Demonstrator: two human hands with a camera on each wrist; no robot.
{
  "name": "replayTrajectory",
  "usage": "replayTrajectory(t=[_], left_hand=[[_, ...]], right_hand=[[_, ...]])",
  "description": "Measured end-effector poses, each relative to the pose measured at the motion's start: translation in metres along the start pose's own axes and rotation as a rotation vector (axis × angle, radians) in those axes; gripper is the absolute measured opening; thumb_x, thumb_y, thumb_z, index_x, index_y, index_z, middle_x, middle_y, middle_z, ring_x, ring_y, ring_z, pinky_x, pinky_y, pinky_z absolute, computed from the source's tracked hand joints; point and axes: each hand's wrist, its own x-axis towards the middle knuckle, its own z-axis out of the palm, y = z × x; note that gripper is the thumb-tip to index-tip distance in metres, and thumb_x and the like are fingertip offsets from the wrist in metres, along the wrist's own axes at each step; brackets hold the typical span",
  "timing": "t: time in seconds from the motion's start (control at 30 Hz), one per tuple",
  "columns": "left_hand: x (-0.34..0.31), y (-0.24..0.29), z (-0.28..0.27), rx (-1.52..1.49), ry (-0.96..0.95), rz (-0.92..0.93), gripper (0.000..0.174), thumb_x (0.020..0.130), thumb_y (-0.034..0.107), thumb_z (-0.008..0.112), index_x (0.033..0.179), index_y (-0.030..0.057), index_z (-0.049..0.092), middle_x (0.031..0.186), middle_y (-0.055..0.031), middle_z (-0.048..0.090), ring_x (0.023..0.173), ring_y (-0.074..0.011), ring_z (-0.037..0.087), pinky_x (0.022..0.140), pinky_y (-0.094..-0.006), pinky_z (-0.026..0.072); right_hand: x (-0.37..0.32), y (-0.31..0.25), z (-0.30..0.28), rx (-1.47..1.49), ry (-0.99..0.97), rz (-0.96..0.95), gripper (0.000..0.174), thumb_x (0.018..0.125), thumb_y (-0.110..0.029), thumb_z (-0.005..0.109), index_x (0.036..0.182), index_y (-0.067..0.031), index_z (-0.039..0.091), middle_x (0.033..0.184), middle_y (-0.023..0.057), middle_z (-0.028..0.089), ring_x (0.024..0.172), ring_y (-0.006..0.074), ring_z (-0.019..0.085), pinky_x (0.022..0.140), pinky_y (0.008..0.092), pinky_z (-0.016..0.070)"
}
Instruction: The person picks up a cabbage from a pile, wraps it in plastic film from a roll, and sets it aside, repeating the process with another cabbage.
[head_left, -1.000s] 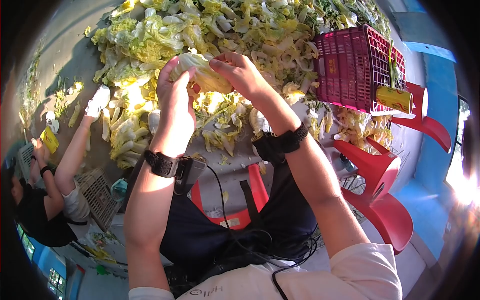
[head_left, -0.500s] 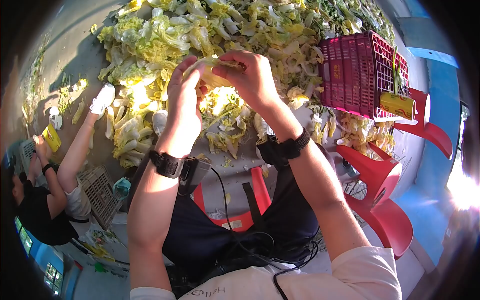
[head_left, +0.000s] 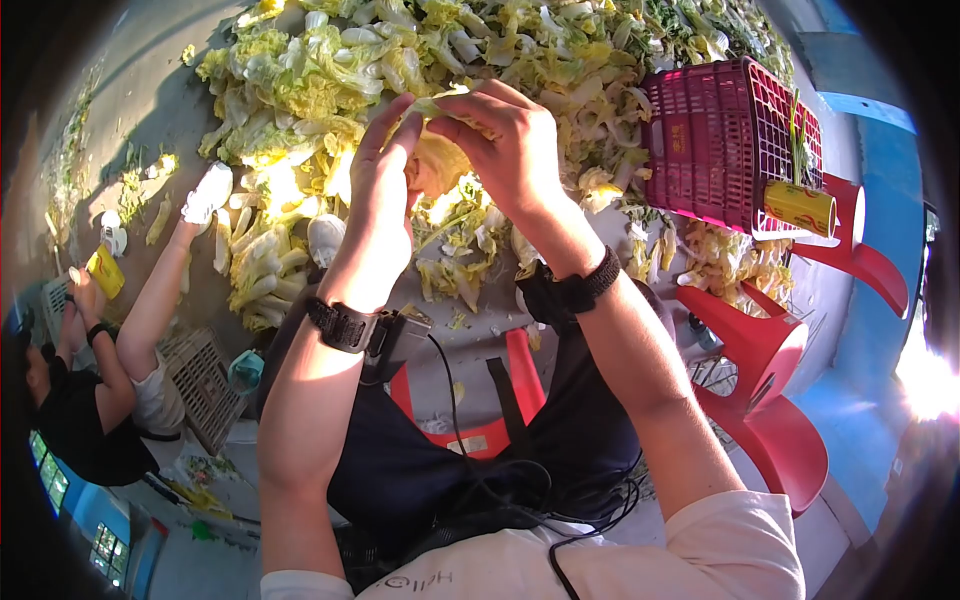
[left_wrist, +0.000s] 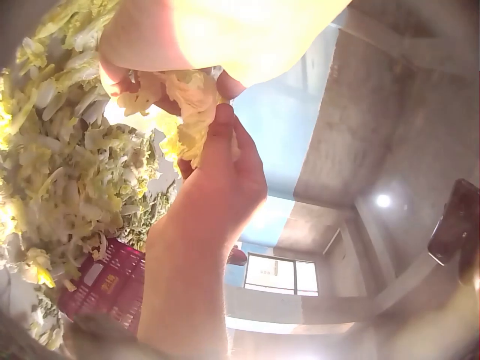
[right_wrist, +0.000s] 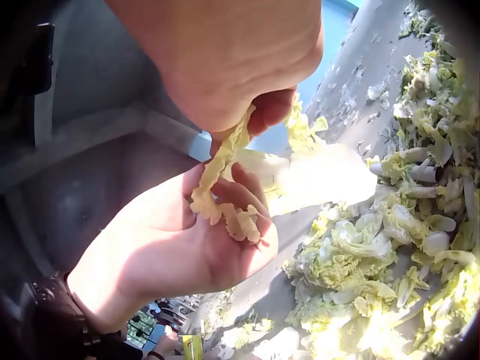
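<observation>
Both hands hold a pale yellow-white napa cabbage (head_left: 437,163) in front of me, above the leaf pile. Its frilly leaf edge (right_wrist: 214,180) shows in the right wrist view, beside a broad sunlit part. My left hand (head_left: 378,195) cups it from the left, fingers curled along it. My right hand (head_left: 517,150) is bent over it from the right, thumb and fingers pinching the leafy edge. In the left wrist view the right hand's thumb and fingertips meet at the ruffled leaf (left_wrist: 193,105). The hands partly hide the cabbage in the head view.
A large heap of loose cabbage leaves (head_left: 480,40) spreads over the floor ahead. To the right stand a magenta crate (head_left: 695,145), a yellow roll (head_left: 800,208) and red chairs (head_left: 745,350). On the left sits another person (head_left: 85,410) beside a grey crate (head_left: 200,385).
The right hand has come closer to the left and bent over the cabbage, which is now more covered. Both hands have shifted slightly right and up in the head view.
</observation>
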Motion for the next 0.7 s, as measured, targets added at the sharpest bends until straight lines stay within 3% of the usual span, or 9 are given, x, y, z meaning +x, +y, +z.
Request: replayTrajectory(t=[0.07,0.23,0.43,0.57,0.6,0.67,0.7], left_hand=[[0.008,-0.006,-0.006,-0.125,-0.025,0.045,0.035,0.096,0.026,0.065,0.128,0.0114,0.060,0.108,-0.0006,0.065,0.092,-0.0081,0.062,0.075,-0.0228,0.0479],[0.007,-0.005,-0.008,-0.103,0.044,0.041,0.025,0.096,0.021,0.066,0.118,0.0109,0.062,0.106,-0.0002,0.064,0.093,-0.0099,0.062,0.078,-0.0257,0.0509],[0.018,-0.010,-0.025,-0.169,0.273,0.067,0.019,0.096,0.017,0.064,0.112,0.0078,0.060,0.102,-0.0022,0.063,0.087,-0.0133,0.062,0.077,-0.0301,0.0526],[0.023,-0.010,-0.025,-0.242,0.285,0.077,0.020,0.097,0.014,0.061,0.115,0.0070,0.058,0.103,-0.0042,0.063,0.089,-0.0148,0.062,0.078,-0.0285,0.0526],[0.018,-0.007,-0.019,-0.245,0.275,0.087,0.019,0.097,0.014,0.061,0.115,0.0071,0.058,0.103,-0.0041,0.063,0.090,-0.0148,0.062,0.079,-0.0280,0.0524],[0.012,-0.006,-0.016,-0.196,0.190,0.062,0.023,0.099,0.017,0.056,0.120,0.0077,0.058,0.111,-0.0047,0.061,0.099,-0.0155,0.061,0.084,-0.0290,0.0510],[0.010,-0.008,-0.016,-0.192,0.142,0.071,0.027,0.099,0.019,0.055,0.124,0.0076,0.057,0.116,-0.0050,0.060,0.103,-0.0161,0.060,0.086,-0.0296,0.0498]], right_hand=[[-0.001,0.001,0.001,0.022,-0.043,-0.016,0.017,0.080,-0.022,0.077,0.091,-0.0093,0.074,0.075,0.0070,0.063,0.068,0.0277,0.064,0.060,0.0365,0.0518],[-0.003,0.000,0.001,0.047,-0.108,-0.114,0.015,0.081,-0.021,0.075,0.090,-0.0096,0.073,0.075,0.0071,0.061,0.069,0.0288,0.064,0.060,0.0373,0.0518],[0.000,-0.015,-0.004,0.056,-0.053,-0.208,0.012,0.084,-0.017,0.073,0.092,-0.0084,0.072,0.077,0.0070,0.063,0.069,0.0274,0.064,0.060,0.0364,0.0522],[0.001,-0.007,-0.006,0.042,-0.036,-0.018,0.009,0.084,-0.014,0.073,0.090,-0.0071,0.072,0.075,0.0085,0.064,0.071,0.0271,0.064,0.064,0.0363,0.0522],[0.000,0.006,-0.005,0.089,0.023,0.089,0.018,0.085,-0.012,0.073,0.102,-0.0061,0.070,0.088,0.0111,0.067,0.075,0.0266,0.065,0.069,0.0356,0.0532],[0.010,0.019,-0.003,0.056,0.402,0.055,0.033,0.086,-0.013,0.072,0.117,-0.0049,0.065,0.111,0.0151,0.066,0.095,0.0273,0.066,0.086,0.0365,0.0520],[0.014,0.017,-0.006,-0.122,0.489,0.041,0.037,0.087,-0.013,0.071,0.121,-0.0044,0.062,0.118,0.0164,0.063,0.105,0.0286,0.062,0.094,0.0379,0.0481]])
